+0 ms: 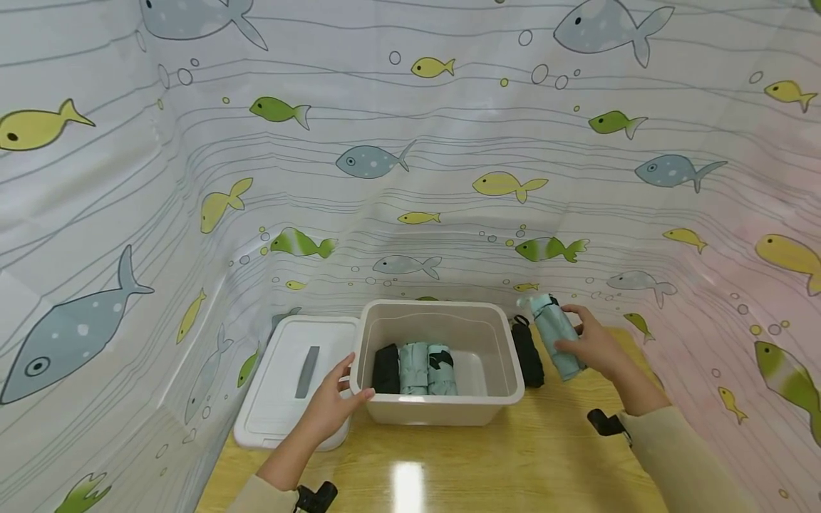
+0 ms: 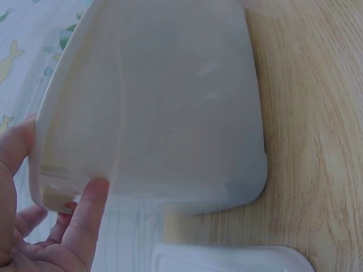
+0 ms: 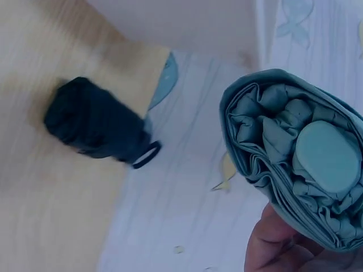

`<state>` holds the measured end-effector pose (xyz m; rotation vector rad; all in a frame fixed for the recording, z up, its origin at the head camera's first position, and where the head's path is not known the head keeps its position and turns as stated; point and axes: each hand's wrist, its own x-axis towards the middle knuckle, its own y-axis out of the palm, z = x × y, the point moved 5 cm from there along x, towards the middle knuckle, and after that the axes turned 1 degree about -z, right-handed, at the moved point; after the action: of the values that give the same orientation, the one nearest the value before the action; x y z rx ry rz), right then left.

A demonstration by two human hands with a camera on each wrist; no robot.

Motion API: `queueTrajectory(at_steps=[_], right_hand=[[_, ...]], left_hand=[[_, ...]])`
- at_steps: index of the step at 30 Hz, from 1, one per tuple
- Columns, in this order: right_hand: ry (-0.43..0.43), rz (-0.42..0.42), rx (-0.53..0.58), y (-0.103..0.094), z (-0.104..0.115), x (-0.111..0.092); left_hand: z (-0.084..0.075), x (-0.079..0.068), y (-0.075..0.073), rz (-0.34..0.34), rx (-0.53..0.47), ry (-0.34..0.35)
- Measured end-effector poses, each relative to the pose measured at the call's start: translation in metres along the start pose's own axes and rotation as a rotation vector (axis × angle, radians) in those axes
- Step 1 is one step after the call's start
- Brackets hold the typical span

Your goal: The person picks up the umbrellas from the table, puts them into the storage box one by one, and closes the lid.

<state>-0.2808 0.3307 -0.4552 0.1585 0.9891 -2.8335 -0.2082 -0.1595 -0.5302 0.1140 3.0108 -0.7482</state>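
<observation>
My right hand (image 1: 593, 343) grips a teal folded umbrella (image 1: 555, 340), raised and tilted to the right of an off-white storage box (image 1: 442, 412). The right wrist view looks onto one end of this umbrella (image 3: 278, 130), with its gathered folds and pale round end. My left hand (image 1: 330, 405) holds the box by its left front corner, thumb over the rim. Inside the box, a black folded umbrella (image 1: 386, 370) and two teal folded umbrellas (image 1: 413, 370) lie side by side toward the left. Another black folded umbrella (image 1: 529, 356) lies outside, against the box's right side.
A white lid (image 1: 272, 406) with a grey handle lies left of the box, partly under the left forearm. Both lid and box rest on a wooden table (image 1: 487, 463). A fish-patterned sheet (image 1: 359, 214) rises behind and at both sides.
</observation>
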Motion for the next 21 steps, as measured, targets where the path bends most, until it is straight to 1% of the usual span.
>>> queueTrajectory(at_steps=[3, 5, 12, 16, 19, 21], right_hand=[[-0.023, 0.005, -0.061, 0.001, 0.016, 0.001], [-0.032, 0.015, -0.082, 0.002, 0.026, 0.001], [-0.022, 0.052, -0.087, 0.009, 0.054, 0.003], [-0.026, 0.060, -0.117, 0.016, 0.069, 0.008], [-0.024, 0.082, -0.087, 0.023, 0.078, 0.012], [-0.015, 0.112, -0.032, 0.028, 0.083, 0.014]], left_hand=[[0.000, 0.000, -0.001, -0.006, 0.002, 0.003], [0.000, 0.000, -0.001, -0.008, 0.001, 0.004], [-0.001, 0.000, 0.000, 0.001, 0.000, 0.002], [-0.001, -0.001, -0.001, -0.001, -0.008, 0.002], [-0.002, -0.001, -0.001, 0.002, -0.013, -0.001], [-0.001, -0.001, 0.000, 0.005, -0.017, -0.001]])
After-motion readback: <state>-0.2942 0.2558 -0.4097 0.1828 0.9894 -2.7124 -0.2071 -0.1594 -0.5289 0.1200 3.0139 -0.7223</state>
